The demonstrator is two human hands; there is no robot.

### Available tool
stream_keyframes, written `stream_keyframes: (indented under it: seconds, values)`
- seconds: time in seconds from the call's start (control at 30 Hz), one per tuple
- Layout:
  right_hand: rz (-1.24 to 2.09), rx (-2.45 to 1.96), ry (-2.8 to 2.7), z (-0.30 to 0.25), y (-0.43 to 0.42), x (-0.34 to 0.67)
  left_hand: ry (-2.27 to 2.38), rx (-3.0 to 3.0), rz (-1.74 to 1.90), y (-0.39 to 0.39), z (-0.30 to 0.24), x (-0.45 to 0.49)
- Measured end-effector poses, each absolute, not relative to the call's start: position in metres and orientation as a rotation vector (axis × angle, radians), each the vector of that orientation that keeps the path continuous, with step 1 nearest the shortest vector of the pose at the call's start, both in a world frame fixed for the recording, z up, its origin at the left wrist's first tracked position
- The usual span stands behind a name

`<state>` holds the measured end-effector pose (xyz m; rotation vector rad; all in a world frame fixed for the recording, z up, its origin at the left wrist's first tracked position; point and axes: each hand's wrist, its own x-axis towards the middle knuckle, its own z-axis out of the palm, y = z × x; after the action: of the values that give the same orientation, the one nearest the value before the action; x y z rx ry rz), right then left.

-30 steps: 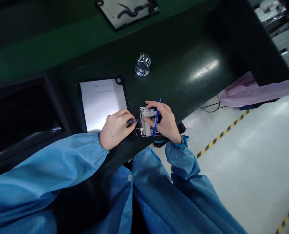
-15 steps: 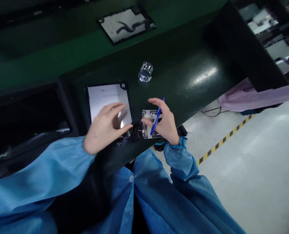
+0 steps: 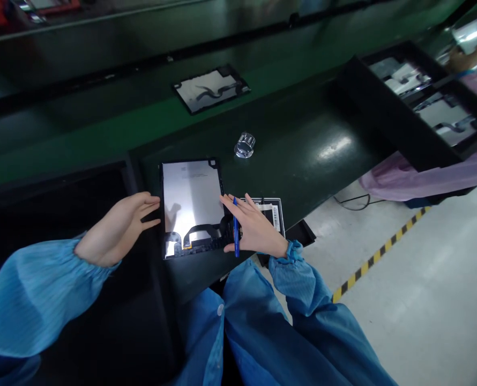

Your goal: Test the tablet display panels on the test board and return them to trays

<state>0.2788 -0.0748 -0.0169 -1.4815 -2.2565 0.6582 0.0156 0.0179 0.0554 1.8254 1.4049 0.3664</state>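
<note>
A tablet-like display panel (image 3: 192,193) lies on the dark green bench, its pale silvery back facing up, with a black flex cable (image 3: 202,230) along its near side. My left hand (image 3: 120,228) is at the panel's left edge, fingers stretched out and apart, the tips touching or almost touching the rim. At the right edge is my right hand (image 3: 256,225), a blue pen (image 3: 236,230) tucked between its fingers. Partly hidden beneath that hand is a flat black piece (image 3: 278,217) with a white border and a barcode label.
A shiny metal knob-like cylinder (image 3: 245,145) stands beyond the panel. Farther back lies a second panel (image 3: 210,90) with a dark cable. Black trays (image 3: 399,115) holding more panels sit at the right, near another person's pink sleeve (image 3: 399,177). A large dark surface (image 3: 73,214) lies left.
My left hand has moved left from above the panel to its left edge. My right hand has shifted left to the panel's right edge, still with the pen. The camera view has tilted up.
</note>
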Motion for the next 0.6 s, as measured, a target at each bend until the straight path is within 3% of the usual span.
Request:
stream_keyframes:
  seconds: [0.1, 0.27, 0.47, 0.6]
  values:
    - [0.708, -1.449, -2.187, -0.019, -0.074, 0.284, 1.539, 0.969, 0.628, 0.013, 0.093, 0.035]
    - [0.906, -1.234, -1.748, 0.011, -0.074, 0.294, 1.315, 0.944, 0.907, -0.012, 0.130, 0.076]
    - [0.738, -1.459, -1.282, 0.051, -0.077, 0.307, 0.756, 1.293, 0.626, -0.023, 0.093, 0.090]
    - [0.679, -1.574, -1.049, 0.033, -0.074, 0.320, 0.900, 1.161, 0.549, -0.017, 0.055, 0.072]
